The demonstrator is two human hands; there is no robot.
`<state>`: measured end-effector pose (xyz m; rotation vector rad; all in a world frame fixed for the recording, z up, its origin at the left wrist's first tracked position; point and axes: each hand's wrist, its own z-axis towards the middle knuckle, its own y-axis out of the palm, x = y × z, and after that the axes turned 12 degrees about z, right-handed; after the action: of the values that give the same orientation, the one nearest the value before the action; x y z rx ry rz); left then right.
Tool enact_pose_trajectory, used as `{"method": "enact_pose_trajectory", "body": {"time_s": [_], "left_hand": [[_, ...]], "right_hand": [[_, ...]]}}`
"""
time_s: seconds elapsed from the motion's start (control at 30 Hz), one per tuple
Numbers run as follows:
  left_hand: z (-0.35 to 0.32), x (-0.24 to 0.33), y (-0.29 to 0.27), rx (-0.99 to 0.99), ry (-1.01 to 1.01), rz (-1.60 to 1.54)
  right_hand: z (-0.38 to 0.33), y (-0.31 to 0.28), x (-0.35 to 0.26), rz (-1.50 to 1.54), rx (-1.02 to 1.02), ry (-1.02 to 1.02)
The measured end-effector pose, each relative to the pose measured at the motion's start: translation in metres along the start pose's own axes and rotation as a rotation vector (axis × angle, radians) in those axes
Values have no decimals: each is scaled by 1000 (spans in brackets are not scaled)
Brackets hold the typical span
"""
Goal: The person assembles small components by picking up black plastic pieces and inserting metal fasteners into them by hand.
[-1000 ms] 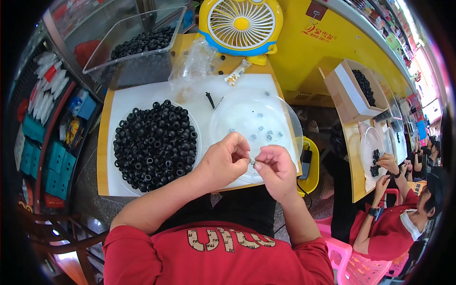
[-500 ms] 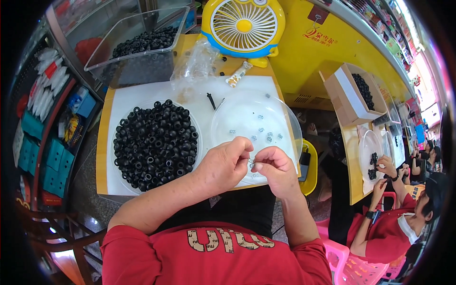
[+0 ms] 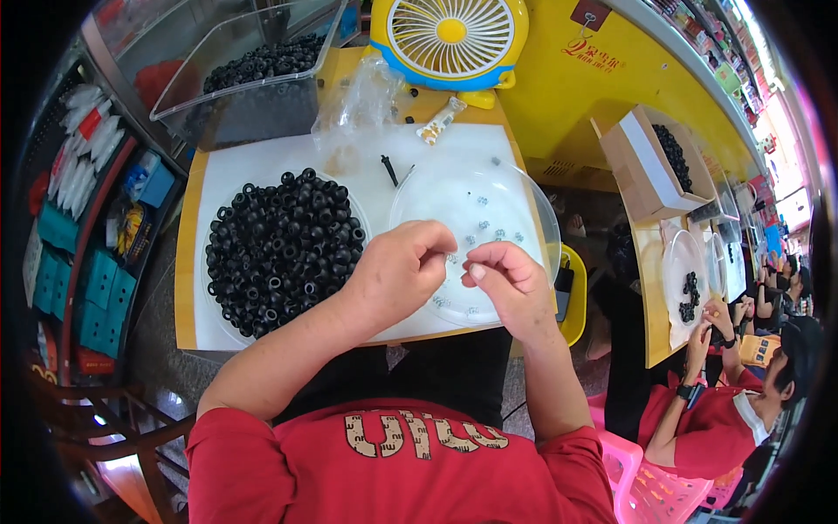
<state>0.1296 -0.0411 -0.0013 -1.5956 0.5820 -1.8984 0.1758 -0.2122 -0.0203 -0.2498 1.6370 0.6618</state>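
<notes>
My left hand [image 3: 401, 269] is closed, thumb and forefinger pinched over the near left part of a clear round tray [image 3: 546, 210]. Just to its right, my right hand [image 3: 509, 284] also has thumb and forefinger drawn together. A narrow gap separates the two hands; whatever either pinch holds is too small to make out. Small clear spring-like pieces [image 3: 499, 235] lie scattered on the clear tray, some beyond my hands and some below them. Left of my left hand, another round tray [image 3: 208, 288] carries a large heap of black ring-shaped beads [image 3: 284, 249].
A thin black tool [image 3: 388, 170] lies between the trays. Behind are a clear bin [image 3: 253, 105] of black beads, a crumpled plastic bag [image 3: 358, 105], a small wrapped packet [image 3: 441, 120] and a yellow fan [image 3: 450, 44]. To the right, a person [image 3: 707, 419] works at another table.
My hands have drawn slightly apart, the left moving a little up and left. The clear bit seen between my fingertips no longer shows clearly there. The view has shifted slightly.
</notes>
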Motion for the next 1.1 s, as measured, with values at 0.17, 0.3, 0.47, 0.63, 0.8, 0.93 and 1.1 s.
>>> {"method": "enact_pose_trajectory", "body": {"time_s": [0.17, 0.3, 0.47, 0.63, 0.8, 0.93, 1.1], "left_hand": [[8, -23, 4, -29, 129, 260], [8, -30, 10, 26, 114, 265], [12, -29, 8, -110, 109, 280], [14, -32, 11, -215, 177, 410], [17, -28, 8, -240, 270, 417], [12, -3, 2, -358, -184, -87], [2, -4, 11, -318, -299, -462]], "right_hand": [[-4, -10, 0, -128, 39, -33], [-12, -15, 2, -146, 55, -12], [-15, -24, 4, -138, 63, -8], [-16, -28, 4, -81, 85, -29], [-18, -31, 3, -57, 74, -44], [-16, -24, 8, 34, 18, 72], [-9, -4, 11, 367, -19, 123]]}}
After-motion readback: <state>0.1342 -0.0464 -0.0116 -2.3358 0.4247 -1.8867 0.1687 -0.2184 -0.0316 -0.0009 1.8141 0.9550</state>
